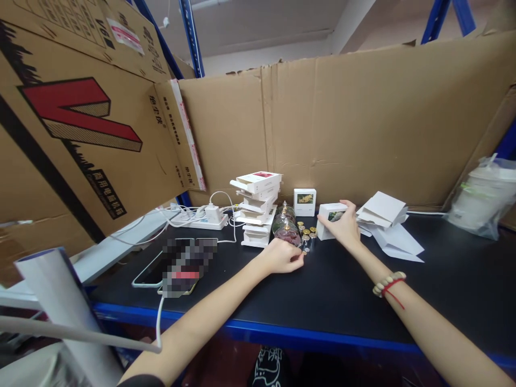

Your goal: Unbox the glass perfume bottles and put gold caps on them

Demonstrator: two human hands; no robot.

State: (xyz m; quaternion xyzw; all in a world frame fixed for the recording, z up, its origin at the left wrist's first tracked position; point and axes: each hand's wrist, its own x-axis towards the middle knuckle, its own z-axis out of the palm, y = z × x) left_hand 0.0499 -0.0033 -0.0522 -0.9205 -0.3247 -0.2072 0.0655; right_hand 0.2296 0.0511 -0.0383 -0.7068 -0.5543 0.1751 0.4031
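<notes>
My left hand (283,257) rests low over the black tabletop with its fingers curled together. Its fingertips are at the near end of a group of small gold-coloured metal caps (306,232), and whatever they may pinch is too small to make out. Just behind that hand stands a row of round clear glass bottles (288,235) with gold tops and reddish and green contents. My right hand (345,227) grips a small white box (323,231) with a picture on its front, thumb on the left side and fingers over the top.
Stacked white boxes (258,207) stand left of the bottles; another white box (305,202) is upright behind. Folded white cartons (382,212) lie right. Phones (151,269), a power strip (207,219) and cables lie left. A bagged cup (481,196) stands far right. Cardboard (363,118) walls the back.
</notes>
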